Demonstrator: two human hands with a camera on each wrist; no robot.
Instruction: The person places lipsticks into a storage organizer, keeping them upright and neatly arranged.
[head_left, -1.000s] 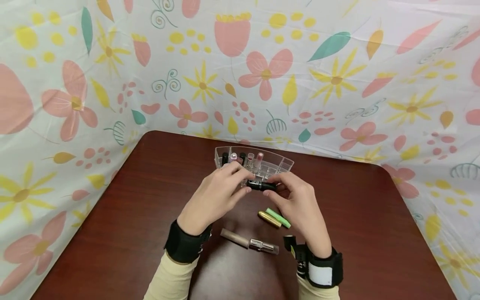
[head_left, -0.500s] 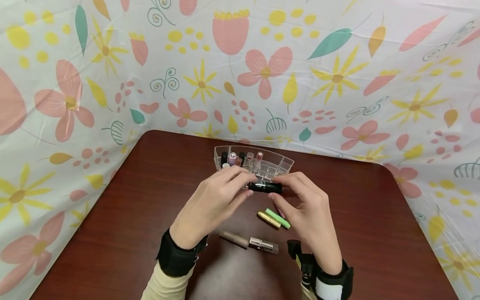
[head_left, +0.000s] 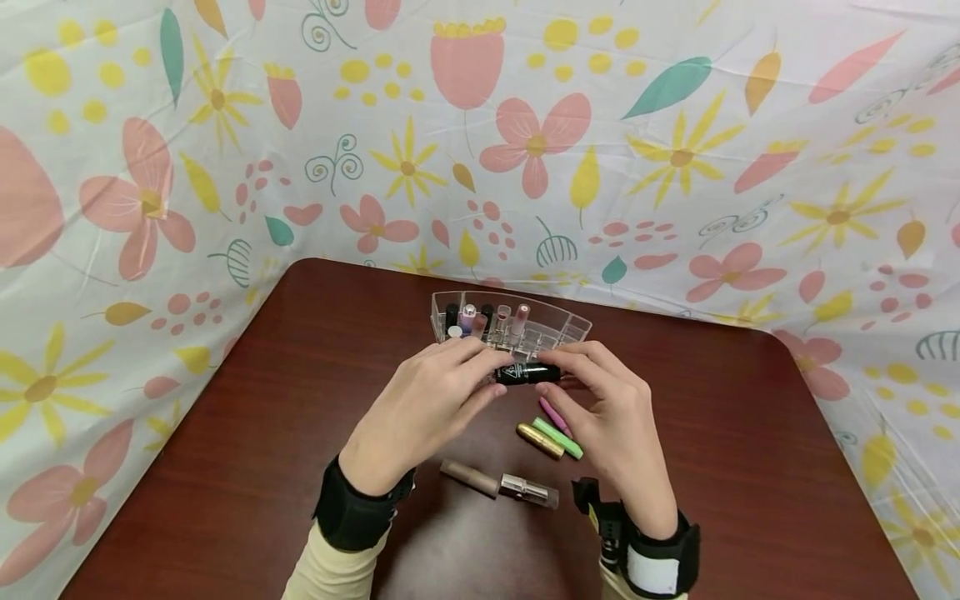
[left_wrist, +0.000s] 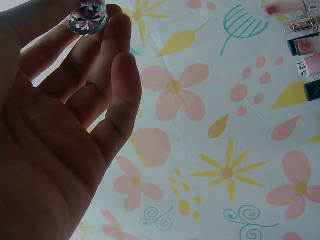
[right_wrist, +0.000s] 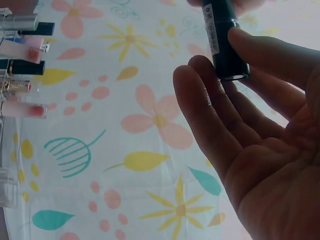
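Observation:
Both hands hold a black lipstick tube (head_left: 529, 372) level between them, in front of a clear acrylic organizer (head_left: 573, 327). My left hand (head_left: 423, 408) pinches its left end. The left wrist view shows a clear faceted end (left_wrist: 88, 20) at those fingertips. With thumb and fingers, my right hand (head_left: 615, 433) grips the other end. A pale printed label (right_wrist: 212, 30) runs along the tube in the right wrist view. Several lipsticks and glosses stand in the organizer's left part, among them a pink-toned tube (head_left: 519, 320). Fingers hide part of the organizer's front.
On the brown table (head_left: 262, 417), a gold tube (head_left: 540, 440), a green stick (head_left: 558, 438) and a magenta stick (head_left: 555, 417) lie near the right hand. Closer in lie a taupe tube (head_left: 469, 478) and a silver tube with a clear end (head_left: 528, 491). Flowered cloth (head_left: 480, 167) hangs behind.
The black lipstick tube has turned slightly, and white lettering now shows on it. My right hand has shifted a little right, uncovering the magenta stick. Both hands keep their hold.

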